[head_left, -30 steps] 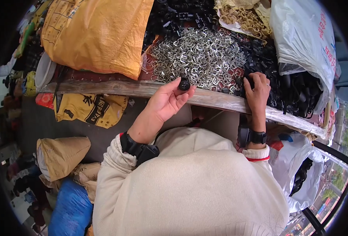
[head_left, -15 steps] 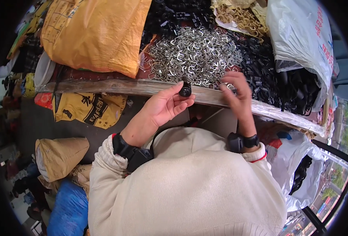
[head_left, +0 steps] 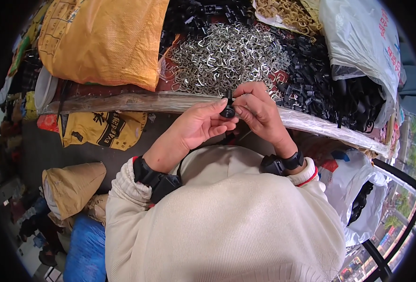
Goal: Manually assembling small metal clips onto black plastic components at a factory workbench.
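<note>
Between thumb and fingers, my left hand (head_left: 199, 126) grips a small black plastic part (head_left: 227, 109) with a round end, just off the table's front edge. My right hand (head_left: 260, 113) has its fingertips pinched together against the part's right side. Whatever lies in that pinch is hidden by the fingers. Beyond both hands, a heap of bent silver metal hooks (head_left: 222, 56) covers the middle of the table. Small black plastic pieces (head_left: 311, 70) are spread to the right of the heap.
An orange woven sack (head_left: 109, 47) stands on the table's left. At the right, a white plastic bag (head_left: 363, 42) lies over black pieces. Tan curved parts (head_left: 288, 14) sit at the back. The wrapped wooden table edge (head_left: 137, 102) runs before me. A paper sack (head_left: 74, 185) stands lower left.
My right hand has moved left from the edge of the metal heap to the black part, its fingers now closed against it. My left hand still holds the part in nearly the same place.
</note>
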`<control>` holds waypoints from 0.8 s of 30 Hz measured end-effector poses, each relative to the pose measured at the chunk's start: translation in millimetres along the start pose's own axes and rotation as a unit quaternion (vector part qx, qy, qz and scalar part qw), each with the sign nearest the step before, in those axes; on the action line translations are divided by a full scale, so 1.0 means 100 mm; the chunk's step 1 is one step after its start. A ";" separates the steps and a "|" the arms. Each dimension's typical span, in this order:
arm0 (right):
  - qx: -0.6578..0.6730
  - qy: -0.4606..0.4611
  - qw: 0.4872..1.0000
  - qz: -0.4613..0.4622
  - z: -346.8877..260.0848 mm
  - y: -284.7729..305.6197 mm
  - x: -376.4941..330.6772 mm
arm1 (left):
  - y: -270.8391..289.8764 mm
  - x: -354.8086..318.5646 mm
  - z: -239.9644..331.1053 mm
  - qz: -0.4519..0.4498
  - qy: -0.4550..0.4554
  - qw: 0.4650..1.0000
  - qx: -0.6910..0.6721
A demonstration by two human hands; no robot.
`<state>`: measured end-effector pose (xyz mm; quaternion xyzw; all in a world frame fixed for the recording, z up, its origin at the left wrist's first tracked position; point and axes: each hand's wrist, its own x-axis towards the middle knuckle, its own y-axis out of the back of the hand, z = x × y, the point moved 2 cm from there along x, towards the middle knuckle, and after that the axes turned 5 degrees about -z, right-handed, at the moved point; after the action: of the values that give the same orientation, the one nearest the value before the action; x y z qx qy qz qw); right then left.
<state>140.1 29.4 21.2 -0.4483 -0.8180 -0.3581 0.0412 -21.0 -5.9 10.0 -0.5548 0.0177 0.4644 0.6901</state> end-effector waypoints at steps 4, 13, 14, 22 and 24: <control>-0.038 0.030 0.999 0.000 -0.08 -0.04 0.00 | 0.00 -0.03 -0.03 -0.008 -0.005 1.000 0.007; 0.164 -0.079 0.983 0.027 0.02 -0.07 -0.12 | -0.03 -0.10 -0.08 -0.023 -0.027 0.999 0.003; 0.174 -0.075 0.982 0.020 0.02 -0.08 -0.12 | -0.04 -0.10 -0.08 -0.026 -0.028 0.999 0.000; 0.184 -0.093 0.978 0.018 0.03 -0.08 -0.09 | -0.01 -0.03 -0.05 -0.009 -0.032 0.999 -0.004; 0.184 -0.097 0.978 0.018 0.05 -0.07 -0.08 | 0.02 0.00 -0.03 -0.018 -0.029 0.999 -0.006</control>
<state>140.7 24.6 10.1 -0.4801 -0.8618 -0.1556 0.0500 -21.3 -8.7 7.2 -0.5451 -0.0151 0.4682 0.6953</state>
